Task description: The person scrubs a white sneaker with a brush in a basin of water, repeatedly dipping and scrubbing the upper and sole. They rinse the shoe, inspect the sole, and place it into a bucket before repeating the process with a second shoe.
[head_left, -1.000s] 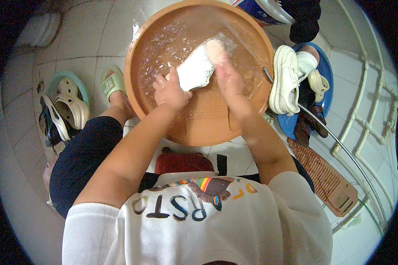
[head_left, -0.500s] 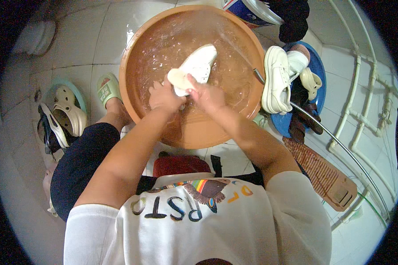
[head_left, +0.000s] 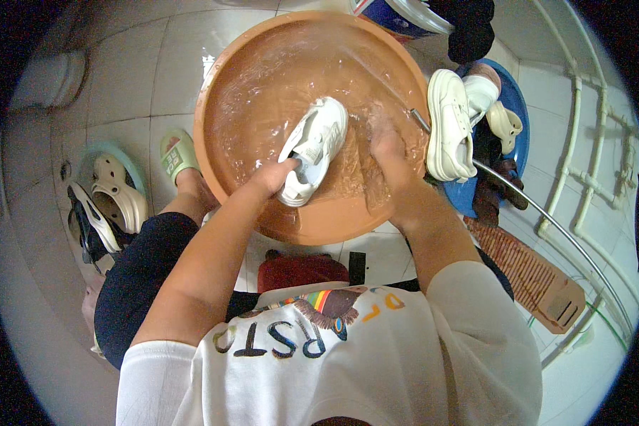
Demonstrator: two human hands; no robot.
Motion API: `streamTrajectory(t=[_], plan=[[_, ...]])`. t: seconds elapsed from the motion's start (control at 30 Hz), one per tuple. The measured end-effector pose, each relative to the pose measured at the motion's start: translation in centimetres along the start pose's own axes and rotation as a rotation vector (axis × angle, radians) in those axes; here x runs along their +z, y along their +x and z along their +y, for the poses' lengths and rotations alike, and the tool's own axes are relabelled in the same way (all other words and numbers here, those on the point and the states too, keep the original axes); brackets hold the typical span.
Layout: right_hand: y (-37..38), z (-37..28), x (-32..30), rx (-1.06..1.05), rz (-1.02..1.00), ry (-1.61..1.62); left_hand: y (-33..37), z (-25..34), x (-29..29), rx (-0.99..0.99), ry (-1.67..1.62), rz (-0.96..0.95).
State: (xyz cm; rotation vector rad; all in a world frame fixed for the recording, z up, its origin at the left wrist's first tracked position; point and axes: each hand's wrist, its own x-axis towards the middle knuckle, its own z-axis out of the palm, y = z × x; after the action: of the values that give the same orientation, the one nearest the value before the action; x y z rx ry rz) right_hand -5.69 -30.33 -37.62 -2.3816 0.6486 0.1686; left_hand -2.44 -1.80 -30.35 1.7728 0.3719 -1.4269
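A white sneaker (head_left: pixel 321 138) is tilted over the water in a large orange-brown basin (head_left: pixel 302 226), its opening toward me and its toe pointing away. My left hand (head_left: pixel 277 176) grips it by the heel collar, the thumb inside the opening. To the right of the sneaker, my right hand (head_left: pixel 385 135) reaches down into the water near the basin's right wall. Water and blur hide its fingers, so what it holds, if anything, does not show. A metal-tipped hose (head_left: pixel 419 119) hangs over the right rim, spraying across the basin.
At the right, a pair of white shoes (head_left: pixel 449 128) leans on a blue basin (head_left: pixel 520 106) holding more footwear. Behind it stands a brown washboard (head_left: pixel 529 277). Cream clogs (head_left: pixel 117 195) lie at the left, near my slippered foot (head_left: pixel 181 160). White pipes (head_left: pixel 575 142) run along the right wall.
My right hand has left the sneaker and moved right into the water. The cream oval pad it held is out of sight. The sneaker has turned, showing its opening, in my left hand.
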Motion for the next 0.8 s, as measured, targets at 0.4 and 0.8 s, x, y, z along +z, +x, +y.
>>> streamTrajectory(t=[0.4, 0.8], plan=[[-4.1, -10.9, -3.8, -0.223, -0.567, -0.414, 1.2, -1.0, 0.9, -0.025, 0.317, 0.095], [0.7, -4.7, -0.5, 0.287, -0.129, -0.099, 2.3, -1.3, 0.4, -0.139, 0.049, 0.026]])
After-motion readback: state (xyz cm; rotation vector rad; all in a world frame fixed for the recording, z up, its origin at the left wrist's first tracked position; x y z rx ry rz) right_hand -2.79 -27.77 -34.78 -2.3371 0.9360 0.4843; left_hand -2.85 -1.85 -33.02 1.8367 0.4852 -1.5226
